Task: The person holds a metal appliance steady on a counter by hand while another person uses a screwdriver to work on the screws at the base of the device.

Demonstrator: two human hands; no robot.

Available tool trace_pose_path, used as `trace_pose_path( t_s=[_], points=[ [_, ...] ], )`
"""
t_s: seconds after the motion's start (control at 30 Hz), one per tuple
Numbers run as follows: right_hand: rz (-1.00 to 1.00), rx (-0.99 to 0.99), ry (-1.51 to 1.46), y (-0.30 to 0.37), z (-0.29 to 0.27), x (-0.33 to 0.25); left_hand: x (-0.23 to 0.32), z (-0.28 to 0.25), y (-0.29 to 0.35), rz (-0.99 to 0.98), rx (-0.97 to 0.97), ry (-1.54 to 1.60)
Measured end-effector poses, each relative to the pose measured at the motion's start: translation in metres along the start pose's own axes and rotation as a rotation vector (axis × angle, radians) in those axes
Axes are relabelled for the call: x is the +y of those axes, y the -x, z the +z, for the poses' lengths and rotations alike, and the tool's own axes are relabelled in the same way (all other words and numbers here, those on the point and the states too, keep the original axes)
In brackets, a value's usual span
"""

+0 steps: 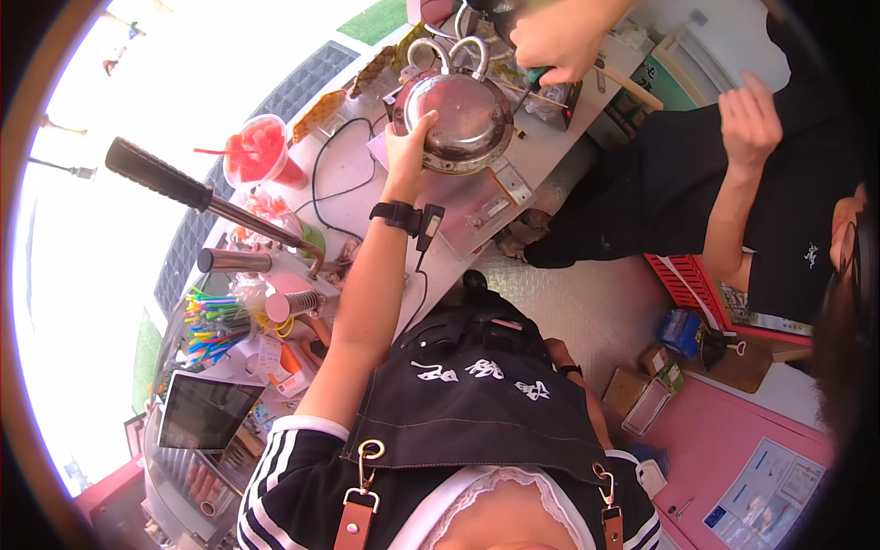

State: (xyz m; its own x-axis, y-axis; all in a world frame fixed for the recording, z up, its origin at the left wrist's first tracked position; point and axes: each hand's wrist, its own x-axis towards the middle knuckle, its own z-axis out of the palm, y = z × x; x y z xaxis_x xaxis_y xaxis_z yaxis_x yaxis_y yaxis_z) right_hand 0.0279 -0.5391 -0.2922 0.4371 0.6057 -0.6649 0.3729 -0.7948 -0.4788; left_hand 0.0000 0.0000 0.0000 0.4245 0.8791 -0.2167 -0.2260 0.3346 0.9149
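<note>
1. The left hand [406,147] reaches forward with fingers spread open and rests on the rim of the round metal pan [461,121], at the pan's 8 o'clock edge.
2. The pan sits on the counter [353,174], toward 12 o'clock in the view, with two curved metal handles at its far side.
3. The right hand is hidden behind the black apron [477,403]; whether it is open or closed cannot be told.
4. A co-worker's hand [553,38] is closed on a green-handled tool at the pan's 2 o'clock.
5. A cup of red fruit pieces [259,151] stands at the pan's 9 o'clock, well apart; a black lever handle [158,172] lies at its 8 o'clock.
</note>
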Motion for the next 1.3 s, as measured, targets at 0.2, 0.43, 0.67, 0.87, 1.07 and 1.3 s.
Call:
trace_pose_path(
  t_s=[0.2, 0.43, 0.67, 0.87, 1.07, 1.3],
  points=[
    [-0.042, 0.025, 0.01, -0.006, 0.004, -0.002, 0.003, -0.001, -0.002, -0.006, 0.005, -0.012],
    [0.024, 0.006, -0.051, -0.002, -0.002, -0.009, 0.005, 0.001, 0.0, -0.011, 0.023, -0.036],
    [0.054, -0.021, -0.068, 0.001, -0.006, -0.016, 0.006, 0.001, 0.002, -0.019, 0.01, -0.021],
    [0.074, -0.042, -0.051, 0.002, -0.01, -0.024, 0.0, -0.002, -0.003, 0.0, 0.004, -0.017],
    [-0.069, 0.056, 0.058, -0.004, 0.007, 0.004, 0.004, 0.0, 0.0, -0.026, 0.012, -0.021],
    [-0.078, 0.071, 0.052, -0.002, 0.005, -0.002, 0.004, 0.0, 0.001, -0.028, 0.018, -0.03]
  ],
)
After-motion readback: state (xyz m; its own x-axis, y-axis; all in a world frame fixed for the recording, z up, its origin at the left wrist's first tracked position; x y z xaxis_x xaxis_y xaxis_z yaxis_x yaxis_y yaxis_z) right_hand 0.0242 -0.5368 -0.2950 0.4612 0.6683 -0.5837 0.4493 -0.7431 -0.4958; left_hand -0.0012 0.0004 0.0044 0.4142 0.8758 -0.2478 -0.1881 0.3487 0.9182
